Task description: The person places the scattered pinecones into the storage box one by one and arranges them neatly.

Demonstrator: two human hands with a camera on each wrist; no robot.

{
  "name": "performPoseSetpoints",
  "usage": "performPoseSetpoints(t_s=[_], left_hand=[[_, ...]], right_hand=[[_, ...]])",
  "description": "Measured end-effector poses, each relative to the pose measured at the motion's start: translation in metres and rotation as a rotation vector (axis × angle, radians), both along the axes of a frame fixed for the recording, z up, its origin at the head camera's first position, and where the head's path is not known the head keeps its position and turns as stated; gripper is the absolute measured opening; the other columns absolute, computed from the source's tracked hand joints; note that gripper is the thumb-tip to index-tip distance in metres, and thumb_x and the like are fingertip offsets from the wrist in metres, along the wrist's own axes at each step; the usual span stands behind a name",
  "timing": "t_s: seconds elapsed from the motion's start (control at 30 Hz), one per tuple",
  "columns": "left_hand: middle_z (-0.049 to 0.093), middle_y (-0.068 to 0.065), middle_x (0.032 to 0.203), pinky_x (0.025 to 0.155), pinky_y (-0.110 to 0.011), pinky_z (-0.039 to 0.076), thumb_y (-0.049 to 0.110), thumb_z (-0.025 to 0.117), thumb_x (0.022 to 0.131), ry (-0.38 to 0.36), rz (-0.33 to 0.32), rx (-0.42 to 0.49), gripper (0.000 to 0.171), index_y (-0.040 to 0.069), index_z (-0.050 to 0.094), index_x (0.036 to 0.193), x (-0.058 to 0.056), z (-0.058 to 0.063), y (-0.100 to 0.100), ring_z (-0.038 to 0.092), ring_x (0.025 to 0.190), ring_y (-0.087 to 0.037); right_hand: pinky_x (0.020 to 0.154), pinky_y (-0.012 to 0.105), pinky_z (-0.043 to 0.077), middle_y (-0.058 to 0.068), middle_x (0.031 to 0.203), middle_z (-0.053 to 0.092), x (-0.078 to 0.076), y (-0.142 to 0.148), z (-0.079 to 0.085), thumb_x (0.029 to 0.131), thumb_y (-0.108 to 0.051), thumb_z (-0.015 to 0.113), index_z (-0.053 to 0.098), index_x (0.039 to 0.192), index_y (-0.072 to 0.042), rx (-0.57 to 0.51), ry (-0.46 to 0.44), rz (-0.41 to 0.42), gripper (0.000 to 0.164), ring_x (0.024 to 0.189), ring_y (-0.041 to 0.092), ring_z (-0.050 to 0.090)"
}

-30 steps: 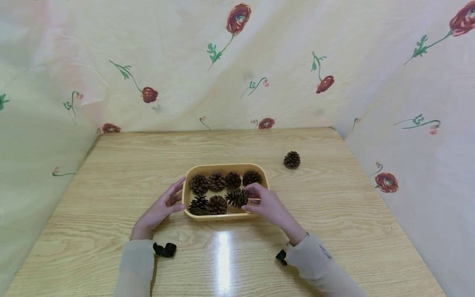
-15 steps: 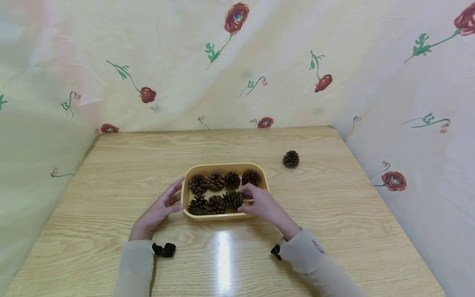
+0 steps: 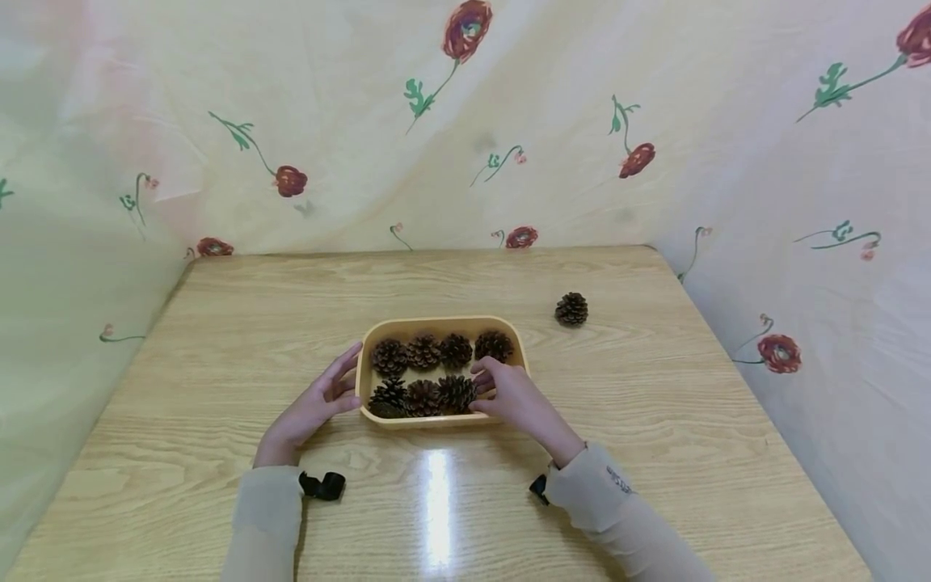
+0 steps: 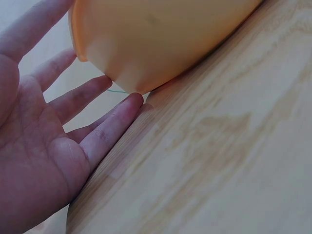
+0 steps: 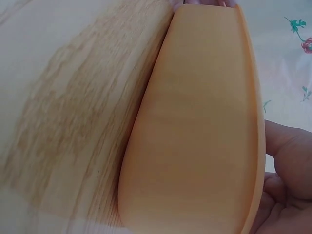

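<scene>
A yellow, rounded rectangular box [image 3: 436,422] holds two rows of brown pine cones. My left hand [image 3: 314,411] rests against the box's left end, thumb and fingers spread; in the left wrist view its fingertips touch the outer wall [image 4: 161,44]. Reaching over the right rim, my right hand [image 3: 512,396] has its fingertips beside the right end of a pine cone [image 3: 457,394] in the near row. That cone sits next to another pine cone [image 3: 423,398]. From the right wrist, the box wall [image 5: 195,122] hides the fingertips and the cones.
One loose pine cone [image 3: 571,309] stands on the wooden table [image 3: 218,339], behind and to the right of the box. A cream cloth with printed red flowers [image 3: 349,121] encloses the table's back and sides.
My right hand has moved left and lowered the pine cone into the near row. Its fingers now look loosened beside it. The left hand stays at the box.
</scene>
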State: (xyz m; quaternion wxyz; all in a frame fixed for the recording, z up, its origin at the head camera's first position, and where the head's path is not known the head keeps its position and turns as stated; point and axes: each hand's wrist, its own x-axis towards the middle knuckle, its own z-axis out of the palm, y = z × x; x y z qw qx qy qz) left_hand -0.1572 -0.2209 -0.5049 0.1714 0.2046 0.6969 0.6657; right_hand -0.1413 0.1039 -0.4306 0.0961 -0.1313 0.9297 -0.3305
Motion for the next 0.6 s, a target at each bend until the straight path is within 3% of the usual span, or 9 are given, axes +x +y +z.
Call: performPoseSetpoints(t_s=[0.1, 0.33, 0.6], left_hand=[[0.005, -0.018, 0.163, 0.098, -0.014, 0.042, 0.005, 0.058, 0.095, -0.002, -0.003, 0.001, 0.082, 0.025, 0.008, 0.158, 0.0002, 0.0011, 0.0003, 0.019, 0.143, -0.052], [0.005, -0.018, 0.163, 0.098, -0.014, 0.041, 0.006, 0.059, 0.095, -0.009, -0.001, 0.009, 0.083, 0.024, 0.008, 0.158, 0.0011, 0.0043, 0.0011, 0.019, 0.143, -0.051], [0.005, -0.017, 0.163, 0.097, -0.015, 0.042, 0.007, 0.059, 0.095, -0.008, -0.003, 0.010, 0.083, 0.025, 0.008, 0.158, 0.0001, 0.0029, 0.0004, 0.019, 0.143, -0.051]], right_hand=[[0.083, 0.034, 0.056, 0.010, 0.105, 0.070, -0.0002, -0.0006, -0.0002, 0.080, -0.008, 0.078, 0.058, 0.126, -0.004, 0.012, 0.003, 0.012, 0.050, 0.096, 0.023, 0.068], [0.089, 0.036, 0.055, 0.012, 0.112, 0.070, -0.0008, -0.0009, 0.0004, 0.080, -0.009, 0.078, 0.063, 0.120, -0.005, 0.032, 0.017, 0.042, 0.043, 0.102, 0.025, 0.068], [0.092, 0.039, 0.054, 0.012, 0.123, 0.066, -0.0024, 0.0021, 0.0010, 0.082, -0.015, 0.077, 0.061, 0.126, -0.005, 0.020, -0.024, 0.068, 0.048, 0.110, 0.027, 0.064]])
